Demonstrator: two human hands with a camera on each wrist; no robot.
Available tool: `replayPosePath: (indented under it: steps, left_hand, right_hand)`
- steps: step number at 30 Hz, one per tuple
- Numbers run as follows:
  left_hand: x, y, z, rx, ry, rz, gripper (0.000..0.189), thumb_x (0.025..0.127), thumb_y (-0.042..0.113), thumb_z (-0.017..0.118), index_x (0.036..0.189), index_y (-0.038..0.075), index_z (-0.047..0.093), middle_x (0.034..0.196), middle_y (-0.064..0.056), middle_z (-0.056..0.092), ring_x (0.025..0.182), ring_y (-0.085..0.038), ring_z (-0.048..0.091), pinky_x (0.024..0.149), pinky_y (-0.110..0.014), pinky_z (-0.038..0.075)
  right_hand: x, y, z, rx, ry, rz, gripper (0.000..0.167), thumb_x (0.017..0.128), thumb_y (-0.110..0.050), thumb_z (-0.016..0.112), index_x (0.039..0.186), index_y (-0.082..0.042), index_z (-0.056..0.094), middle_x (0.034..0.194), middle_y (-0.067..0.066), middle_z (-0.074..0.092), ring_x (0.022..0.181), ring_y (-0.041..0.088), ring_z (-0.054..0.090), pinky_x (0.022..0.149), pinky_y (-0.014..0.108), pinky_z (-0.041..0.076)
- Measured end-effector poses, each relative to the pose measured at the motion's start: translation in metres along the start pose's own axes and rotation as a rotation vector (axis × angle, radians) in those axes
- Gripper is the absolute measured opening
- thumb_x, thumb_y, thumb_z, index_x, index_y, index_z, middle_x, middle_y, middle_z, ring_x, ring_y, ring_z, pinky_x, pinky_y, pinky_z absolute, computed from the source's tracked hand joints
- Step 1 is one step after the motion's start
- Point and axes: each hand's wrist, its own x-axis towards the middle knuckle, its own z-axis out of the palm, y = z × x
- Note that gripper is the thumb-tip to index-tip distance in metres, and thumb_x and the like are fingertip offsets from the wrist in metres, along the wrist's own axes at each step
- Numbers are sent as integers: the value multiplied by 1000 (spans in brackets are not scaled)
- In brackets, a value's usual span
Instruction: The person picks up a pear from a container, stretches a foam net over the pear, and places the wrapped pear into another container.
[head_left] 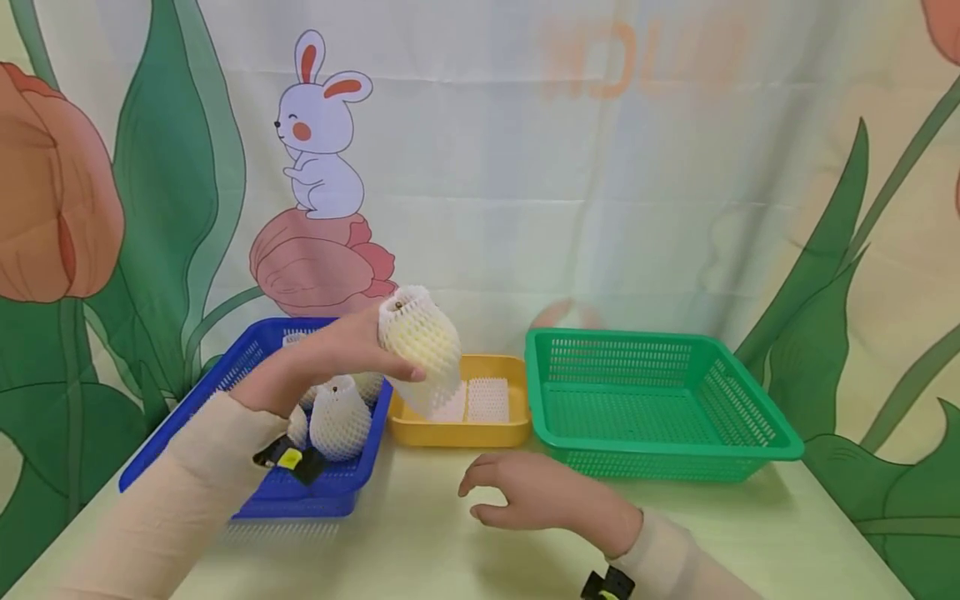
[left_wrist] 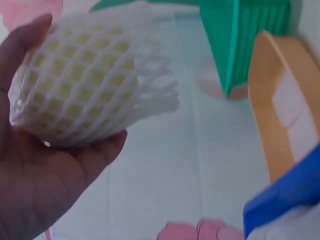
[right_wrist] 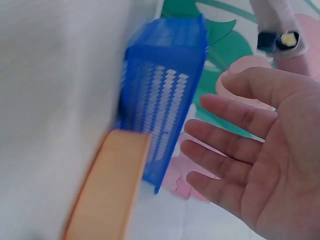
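My left hand grips a pale yellow pear wrapped in a white foam net sleeve, raised above the table between the blue and yellow baskets. In the left wrist view, thumb and fingers curl around the netted pear, and loose net hangs past one end. My right hand hovers over the table in front of the yellow tray, its fingers loosely bent around nothing. The right wrist view shows that palm bare. More netted pears lie in the blue basket, partly hidden by my left arm.
A small yellow tray at the centre back holds flat white foam nets. To its right stands a green basket with nothing in it. A printed curtain hangs behind the table.
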Motion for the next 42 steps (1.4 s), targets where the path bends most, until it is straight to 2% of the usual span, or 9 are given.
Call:
replayPosePath:
  steps: [6,9,12,15,21,25,30,37,42]
  left_hand:
    - [-2,-19,-40,82,-153,-33,65,81,17,83,134,3,49,116,-12,66,98,-21,64,88,-31,58]
    - [-4,-30,-51,114,-232,-80,69,81,20,84,137,2,47,118,-11,65,101,-20,63,91,-32,58]
    - [-3,-45,-58,93,-336,-127,74,81,19,84,141,1,43,123,-13,63,107,-22,62,98,-37,58]
    - [-1,-59,-61,90,-409,-170,82,80,19,84,147,2,39,133,-13,60,117,-23,58,106,-43,54]
    - [3,-84,-60,76,-507,-295,88,80,20,83,150,3,32,138,-14,55,123,-25,55,112,-51,49]
    - [0,-93,-58,124,-516,-339,90,81,22,82,151,2,29,137,-14,53,122,-25,54,111,-53,50]
    - [-7,-94,-62,173,-499,-309,87,79,23,82,148,1,34,135,-13,55,119,-25,54,106,-49,51]
    - [-15,-95,-60,126,-579,-252,86,75,18,83,147,1,39,131,-9,59,115,-21,56,101,-39,55]
    - [-17,-102,-57,133,-614,-291,87,75,16,83,148,1,38,133,-9,58,116,-21,54,101,-38,54]
  right_hand:
    - [26,-22,-3,-22,62,-31,23,100,-21,61,120,-14,69,130,1,69,122,16,66,104,24,53]
    - [39,-29,0,-45,187,-117,20,99,-19,64,117,-14,70,128,2,71,120,15,67,105,22,52]
    - [53,-33,7,-83,343,-228,16,95,-16,70,111,-12,71,120,2,74,113,13,70,102,18,52]
    - [68,-35,16,-102,441,-289,18,92,-12,74,109,-11,71,114,1,74,107,12,70,100,15,52]
    - [93,-41,28,-123,404,-236,23,94,-18,74,116,-11,73,113,-1,75,106,11,69,100,15,51]
    - [103,-46,35,-182,348,-198,23,96,-23,73,117,-15,73,115,-4,74,108,9,67,100,12,50]
    - [110,-47,43,-239,326,-184,22,96,-25,73,116,-18,74,116,-6,74,110,8,66,101,11,49]
    - [113,-45,46,-300,345,-191,18,95,-24,74,112,-17,77,113,-6,74,107,7,67,100,11,49]
    - [113,-45,48,-308,343,-203,17,96,-24,72,112,-18,77,112,-6,74,107,6,67,99,10,49]
